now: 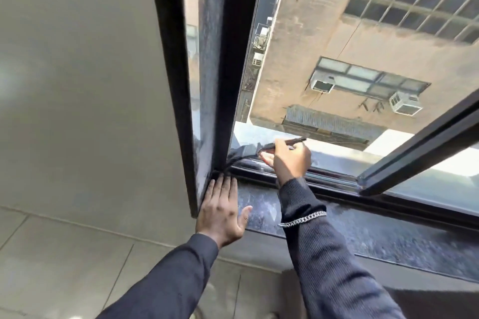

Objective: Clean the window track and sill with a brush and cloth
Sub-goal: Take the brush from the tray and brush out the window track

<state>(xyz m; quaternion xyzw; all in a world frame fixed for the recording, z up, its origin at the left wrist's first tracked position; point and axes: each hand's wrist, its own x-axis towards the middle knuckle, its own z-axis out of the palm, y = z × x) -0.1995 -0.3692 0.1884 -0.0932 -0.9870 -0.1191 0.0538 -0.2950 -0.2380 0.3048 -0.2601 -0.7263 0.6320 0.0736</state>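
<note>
My right hand (286,159) grips a dark flat brush (248,151) by its handle, which sticks out to the right past my fingers. The bristles point left and down into the corner where the window track (329,176) meets the black upright frame (220,72). My left hand (223,211) lies flat, fingers spread, on the left end of the dusty dark stone sill (388,230), against the foot of the frame. No cloth is in view.
The sliding sash (420,153) stands pushed to the right, leaving the window open to a building outside with air-conditioner units (404,105). A pale wall (77,85) fills the left side, with tiles below it.
</note>
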